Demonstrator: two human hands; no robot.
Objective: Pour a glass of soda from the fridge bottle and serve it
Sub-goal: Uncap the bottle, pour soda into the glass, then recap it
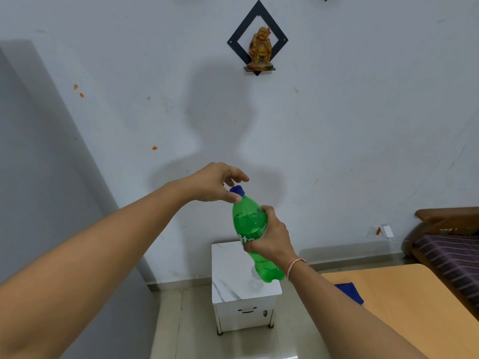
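My right hand (269, 239) grips a green soda bottle (248, 224) around its middle and holds it up, tilted, above a small white side table (228, 268). The bottle's blue cap (237, 190) is on. My left hand (216, 182) is at the cap, thumb against its side and fingers curled over the top. A clear glass (256, 278) stands on the table, mostly hidden behind the bottle's base.
An orange-topped table (404, 301) with a blue cloth (350, 292) lies at the right. A wooden bed with a striped cover (451, 250) is at the far right. A wall shelf with a golden figurine (260, 47) hangs above.
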